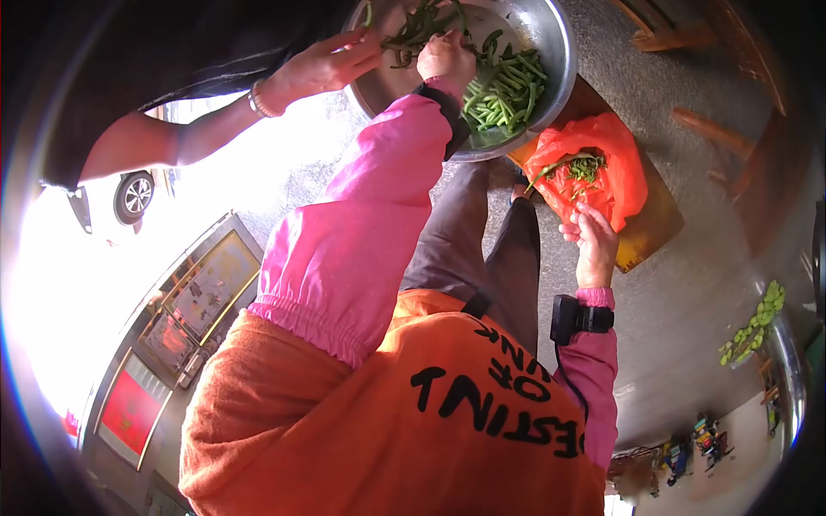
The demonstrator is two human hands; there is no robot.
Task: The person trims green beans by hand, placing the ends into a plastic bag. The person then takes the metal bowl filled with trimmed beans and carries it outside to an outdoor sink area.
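My left hand [446,58] is inside a wide metal basin [564,52], closed over the uncut green beans [422,26]. What its fingers grip is hidden. Beside it lies a heap of short green bean pieces [508,90]. My right hand [594,245] is at the near edge of a red plastic bag [632,176]; its fingers are curled together, and anything between them is too small to name. Green scraps [587,166] and a pale stalk [551,168] lie in the bag.
Another person's hand [344,60] with a bracelet reaches over the basin from the left, holding a green bean [368,13]. The bag rests on a wooden stool [658,224]. Wooden furniture [714,133] stands at the right, and green pods or leaves [757,327] lie farther down.
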